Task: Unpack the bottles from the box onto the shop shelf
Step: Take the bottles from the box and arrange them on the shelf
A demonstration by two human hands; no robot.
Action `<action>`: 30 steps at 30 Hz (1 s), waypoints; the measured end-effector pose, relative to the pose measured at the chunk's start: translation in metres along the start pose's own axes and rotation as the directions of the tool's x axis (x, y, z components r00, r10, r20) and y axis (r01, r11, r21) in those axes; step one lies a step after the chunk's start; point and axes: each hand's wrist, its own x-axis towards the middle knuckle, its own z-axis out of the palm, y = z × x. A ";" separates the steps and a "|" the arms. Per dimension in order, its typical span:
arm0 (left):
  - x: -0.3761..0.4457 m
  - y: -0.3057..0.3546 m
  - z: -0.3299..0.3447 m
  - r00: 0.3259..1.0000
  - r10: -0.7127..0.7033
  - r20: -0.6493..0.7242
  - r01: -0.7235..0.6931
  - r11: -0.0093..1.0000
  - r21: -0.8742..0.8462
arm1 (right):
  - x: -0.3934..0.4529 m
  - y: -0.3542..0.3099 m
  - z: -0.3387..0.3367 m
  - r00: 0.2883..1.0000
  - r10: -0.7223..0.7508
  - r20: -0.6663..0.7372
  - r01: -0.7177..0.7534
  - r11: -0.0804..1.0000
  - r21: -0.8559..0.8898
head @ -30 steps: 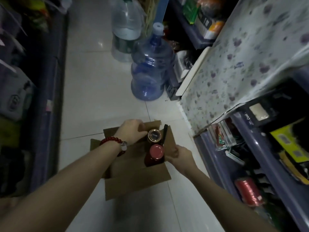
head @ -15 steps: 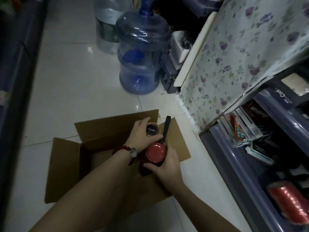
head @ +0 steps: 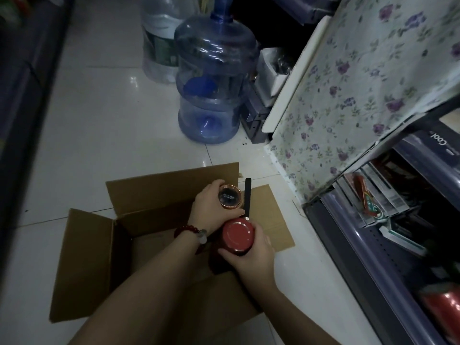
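An open cardboard box point(head: 82, 265) sits on the white tiled floor, flaps spread. My left hand point(head: 209, 207), with a red bead bracelet at the wrist, grips a bottle with a copper-rimmed dark cap point(head: 230, 196) over the box's right side. My right hand point(head: 251, 257) wraps a bottle with a red cap point(head: 237, 236) just below it. A black strap point(head: 247, 197) stands between the bottles and the right flap. The shop shelf point(head: 373, 235) runs along the right, holding packaged goods.
A large blue water jug point(head: 211, 80) and a clear water jug point(head: 159, 46) stand on the floor beyond the box. A floral-covered panel point(head: 353, 90) rises on the right. Dark shelving point(head: 22, 95) lines the left edge.
The view has closed in on the box. My left hand moved from the box flap onto the copper-capped bottle, and my right hand closed around the red-capped bottle.
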 end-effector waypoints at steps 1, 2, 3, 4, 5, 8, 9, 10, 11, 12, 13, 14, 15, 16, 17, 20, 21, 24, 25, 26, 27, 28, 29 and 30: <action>-0.001 -0.001 -0.001 1.000 -0.008 -0.005 0.008 1.000 -0.005 | -0.001 0.000 0.000 1.000 0.005 -0.001 -0.005 1.000 0.015; -0.002 -0.001 -0.003 1.000 -0.008 -0.010 0.008 1.000 -0.009 | -0.001 0.001 -0.001 1.000 0.010 0.001 -0.010 1.000 0.029; -0.004 -0.002 -0.005 1.000 -0.002 -0.011 0.002 1.000 -0.006 | -0.001 0.001 -0.001 1.000 0.013 0.002 -0.013 0.999 0.043; -0.005 -0.003 -0.008 1.000 0.005 -0.009 -0.005 1.000 0.001 | -0.001 0.001 -0.002 1.000 0.012 -0.001 -0.012 0.998 0.057; -0.006 -0.004 -0.012 1.000 0.009 -0.012 -0.009 1.000 0.005 | 0.000 0.000 -0.004 1.000 0.010 -0.003 -0.010 0.997 0.072; -0.010 0.001 -0.029 0.998 -0.005 -0.057 0.006 1.000 0.024 | 0.003 -0.013 -0.014 1.000 0.021 -0.003 -0.020 0.991 0.133; -0.012 0.005 -0.037 0.997 -0.011 -0.078 0.014 0.999 0.031 | 0.004 -0.019 -0.020 1.000 0.016 0.008 -0.017 0.988 0.153; -0.014 0.011 -0.047 0.995 -0.015 -0.095 0.018 0.999 0.034 | 0.005 -0.026 -0.026 1.000 0.008 0.022 -0.012 0.986 0.168; -0.018 0.019 -0.057 0.994 -0.014 -0.108 0.017 0.999 0.031 | 0.005 -0.035 -0.034 0.999 0.000 0.033 -0.006 0.984 0.179; -0.022 0.028 -0.068 0.993 -0.012 -0.119 0.015 1.000 0.025 | 0.005 -0.046 -0.044 0.999 -0.010 0.036 0.004 0.983 0.186; -0.026 0.038 -0.080 0.991 -0.010 -0.130 0.013 1.000 0.020 | 0.005 -0.058 -0.054 0.999 -0.021 0.028 0.016 0.982 0.188; -0.032 0.050 -0.093 0.990 -0.014 -0.138 0.016 1.000 0.018 | 0.005 -0.072 -0.065 0.999 -0.030 0.018 0.026 0.982 0.187; -0.037 0.063 -0.106 0.990 -0.021 -0.142 0.025 0.999 0.021 | 0.005 -0.086 -0.078 0.999 -0.035 0.011 0.033 0.981 0.189; -0.041 0.077 -0.119 0.989 -0.032 -0.144 0.036 0.999 0.025 | 0.004 -0.102 -0.091 0.999 -0.037 0.012 0.034 0.980 0.195; -0.046 0.093 -0.132 0.989 -0.042 -0.145 0.046 0.999 0.026 | 0.003 -0.117 -0.106 0.999 -0.036 0.020 0.032 0.979 0.199; -0.059 0.146 -0.172 0.986 -0.065 -0.153 0.069 0.998 0.016 | -0.003 -0.166 -0.151 0.999 -0.040 0.016 0.036 0.979 0.201; -0.063 0.166 -0.185 0.986 -0.068 -0.155 0.071 0.997 0.014 | -0.004 -0.184 -0.167 0.999 -0.039 0.007 0.037 0.978 0.204; -0.073 0.232 -0.227 0.989 -0.063 -0.137 0.067 0.997 0.025 | -0.011 -0.239 -0.218 0.999 -0.042 -0.005 0.042 0.974 0.222; -0.076 0.256 -0.242 0.990 -0.055 -0.132 0.060 0.998 0.031 | -0.012 -0.259 -0.236 0.999 -0.046 -0.008 0.047 0.973 0.225; -0.078 0.280 -0.257 0.990 -0.048 -0.129 0.053 0.998 0.036 | -0.014 -0.278 -0.254 0.999 -0.049 -0.013 0.051 0.973 0.227; -0.080 0.306 -0.272 0.991 -0.039 -0.129 0.044 0.998 0.038 | -0.016 -0.298 -0.273 0.998 -0.055 -0.020 0.058 0.971 0.231; -0.081 0.332 -0.287 0.991 -0.028 -0.130 0.033 0.999 0.037 | -0.017 -0.317 -0.291 0.997 -0.065 -0.030 0.071 0.969 0.238; -0.082 0.358 -0.302 0.992 -0.014 -0.129 0.019 0.999 0.032 | -0.018 -0.336 -0.310 0.996 -0.076 -0.040 0.083 0.965 0.247; -0.083 0.383 -0.316 0.992 0.001 -0.123 0.002 1.000 0.024 | -0.018 -0.355 -0.329 0.995 -0.087 -0.049 0.096 0.962 0.255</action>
